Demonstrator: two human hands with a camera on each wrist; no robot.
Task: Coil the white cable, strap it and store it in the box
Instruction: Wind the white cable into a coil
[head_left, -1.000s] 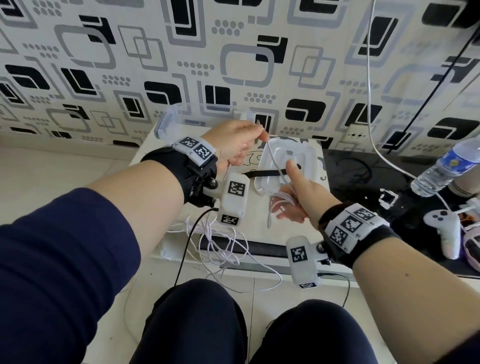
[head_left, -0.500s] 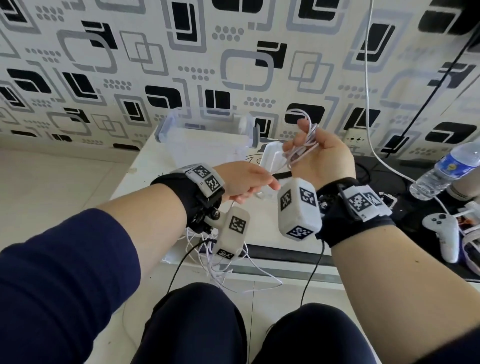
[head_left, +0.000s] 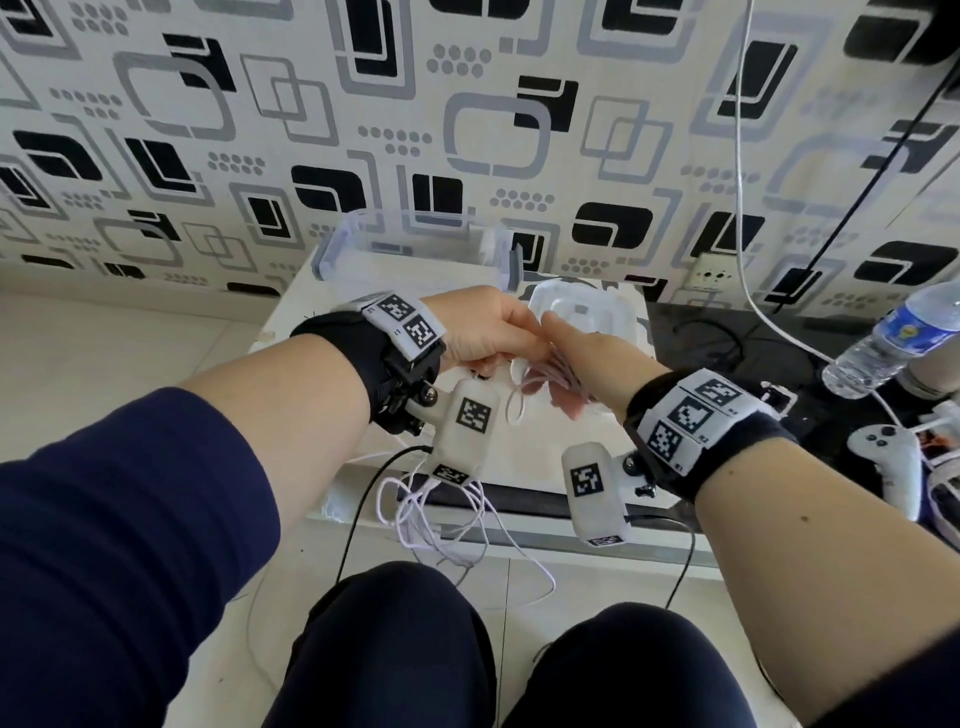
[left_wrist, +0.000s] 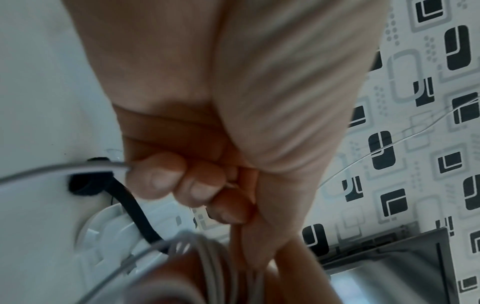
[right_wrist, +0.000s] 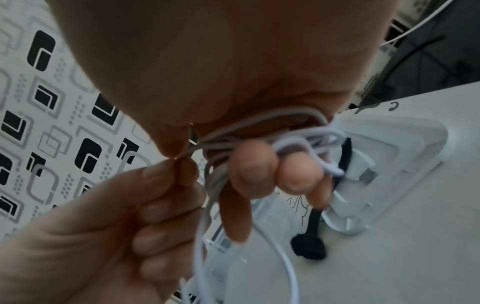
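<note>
Winding is under way: the right hand (right_wrist: 259, 164) has several loops of the cable (right_wrist: 262, 131) round its curled fingers (right_wrist: 253, 174), and the left hand (right_wrist: 116, 216) pinches a strand between thumb and forefinger right against the right thumb, the two hands touching. From the left hand the slack (head_left: 441, 525) drops below both wrists in a loose tangle over the table (head_left: 519, 447) edge, toward the knees.

Just beyond the fingers a black strap (right_wrist: 315, 224) lies on the table, across the edge of the white lid (right_wrist: 389, 142). Past the left hand, against the wall, stands the clear box (head_left: 410, 249).

The cable looks thin, light and limp, smooth enough to slip, so the loops will probably spring apart unless kept pinched where they cross. The best hold seems to be the bundle's middle, leaving a clear waist for the strap. The tangled tail may snag as it is fed up; drawing it through lightly closed fingers should straighten it.
</note>
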